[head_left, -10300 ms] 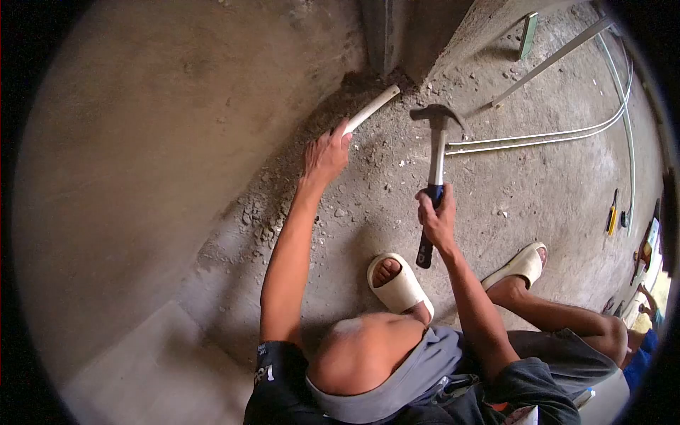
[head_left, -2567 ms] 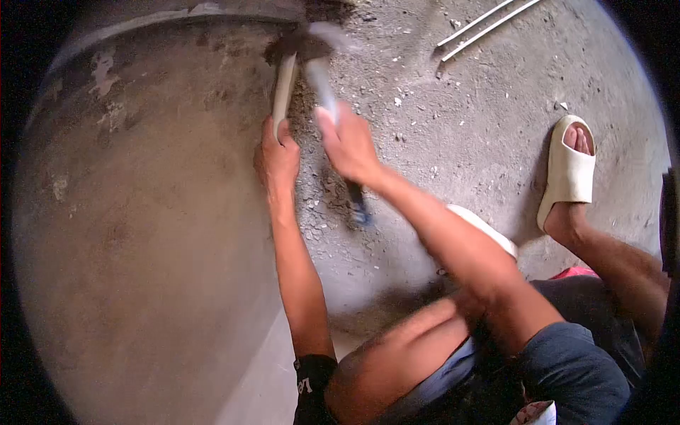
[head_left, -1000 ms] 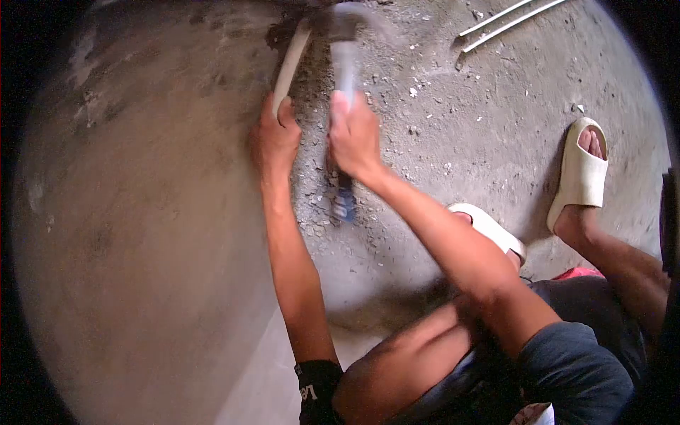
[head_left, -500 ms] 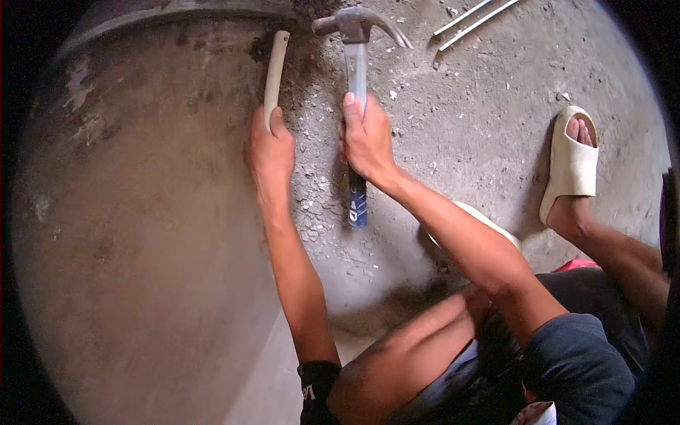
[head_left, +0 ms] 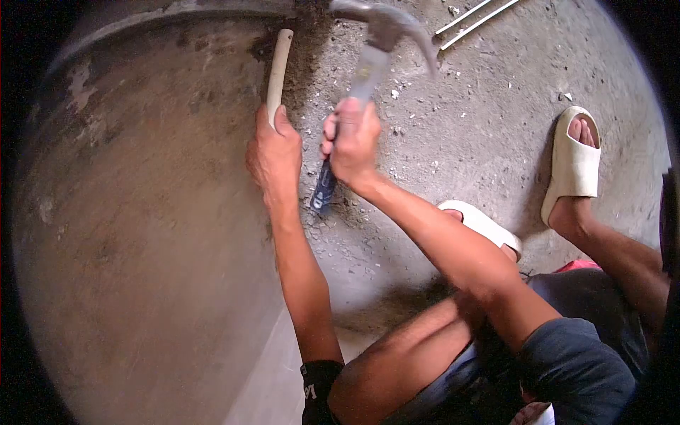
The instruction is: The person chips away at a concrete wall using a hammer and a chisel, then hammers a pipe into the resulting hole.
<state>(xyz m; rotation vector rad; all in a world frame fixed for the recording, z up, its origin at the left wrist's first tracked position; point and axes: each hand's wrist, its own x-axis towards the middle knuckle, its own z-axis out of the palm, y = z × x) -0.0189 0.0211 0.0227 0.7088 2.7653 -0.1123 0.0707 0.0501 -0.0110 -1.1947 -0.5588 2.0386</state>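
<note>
A claw hammer [head_left: 370,71] is in my right hand [head_left: 354,142], fingers wrapped round its grip; the blue-black butt sticks out below. Its steel head is blurred and tilted, near the top of the view. My left hand [head_left: 276,152] is closed on a pale wooden handle [head_left: 280,67], slightly curved, with a small hole near its far end. The handle stands out past my thumb, beside the wall; its lower part is hidden in my fist. The hammer head is to the right of the handle's end, apart from it.
A stained wall [head_left: 156,212] fills the left side. Grit and pale chips lie on the concrete floor [head_left: 460,127]. Two thin white rods [head_left: 478,25] lie at the top right. My feet wear cream slippers [head_left: 575,166], the other slipper [head_left: 482,225] being partly behind my right arm.
The hammer has swung, its head moving right and its butt left, with my right hand tilting along. My left hand and the wooden handle have shifted slightly right.
</note>
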